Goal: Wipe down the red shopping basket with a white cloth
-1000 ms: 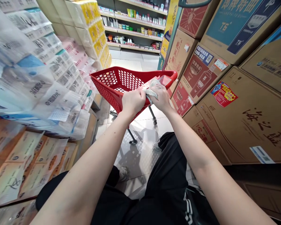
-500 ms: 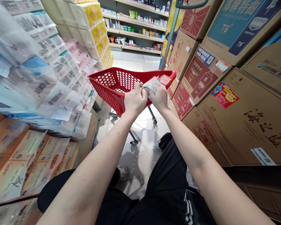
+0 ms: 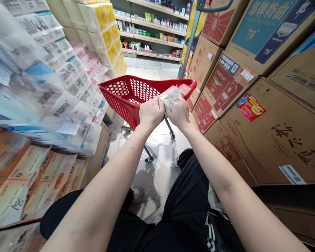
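Note:
A pale, crumpled grey-white cloth (image 3: 175, 93) is bunched between my two hands, with part of it lying over the right fingers. My left hand (image 3: 151, 112) is closed, its thumb side pressing on the cloth. Close beside it, my right hand (image 3: 179, 111) is curled around the cloth too. Both hands are at the near end of a red plastic shopping cart (image 3: 132, 113), and they hide part of its rim. The cart has a lattice basket and stands on wheeled legs. Whether my fingers touch the rim is hidden.
Plastic-wrapped paper packs (image 3: 55, 94) are stacked at left. Cardboard cartons (image 3: 283, 140) rise close on the right, with a metal post (image 3: 191, 42) beside them. Shelves of bottles and tubes (image 3: 152, 31) stand ahead. Pale floor tiles (image 3: 160, 154) run between the stacks.
The fingers of my left hand have curled down tighter. The cloth has shifted and now spreads further over my right hand. The cart has hardly moved.

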Motion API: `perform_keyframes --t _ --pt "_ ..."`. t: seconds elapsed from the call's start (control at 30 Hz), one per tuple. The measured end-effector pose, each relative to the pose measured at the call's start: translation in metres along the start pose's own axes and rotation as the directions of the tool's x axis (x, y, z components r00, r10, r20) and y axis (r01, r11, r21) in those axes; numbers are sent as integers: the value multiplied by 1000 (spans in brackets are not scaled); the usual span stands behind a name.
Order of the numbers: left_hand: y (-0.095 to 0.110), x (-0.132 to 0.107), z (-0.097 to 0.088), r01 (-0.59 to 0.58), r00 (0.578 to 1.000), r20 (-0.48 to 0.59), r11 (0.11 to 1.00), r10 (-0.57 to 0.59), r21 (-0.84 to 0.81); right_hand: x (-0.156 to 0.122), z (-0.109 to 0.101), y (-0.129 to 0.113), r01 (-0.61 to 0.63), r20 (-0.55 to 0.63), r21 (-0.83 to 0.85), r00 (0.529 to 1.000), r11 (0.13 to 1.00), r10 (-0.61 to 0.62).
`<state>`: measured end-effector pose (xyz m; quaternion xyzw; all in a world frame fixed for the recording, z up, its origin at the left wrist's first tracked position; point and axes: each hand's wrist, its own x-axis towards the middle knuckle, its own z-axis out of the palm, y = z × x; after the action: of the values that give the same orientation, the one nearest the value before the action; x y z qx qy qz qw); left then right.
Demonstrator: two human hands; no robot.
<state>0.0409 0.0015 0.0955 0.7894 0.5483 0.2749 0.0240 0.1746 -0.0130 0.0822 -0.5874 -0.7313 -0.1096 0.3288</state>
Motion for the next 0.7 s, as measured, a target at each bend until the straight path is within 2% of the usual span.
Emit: perform_keyframes --t 0.2,0.37,0.5,0.7 --pt "0 0 0 -1 1000 9 1000 1 5 22 5 10 24 27 36 999 999 -25" --pt "-3 1 2 11 1000 11 1000 -11 -29 13 10 28 112 -24 243 994 963 -109" --pt "-5 2 4 39 999 15 999 -38 -35 3 14 36 136 -84 358 990 924 -113" --pt "-3 2 3 34 999 24 999 -34 -6 14 13 29 86 -48 264 996 961 -76"
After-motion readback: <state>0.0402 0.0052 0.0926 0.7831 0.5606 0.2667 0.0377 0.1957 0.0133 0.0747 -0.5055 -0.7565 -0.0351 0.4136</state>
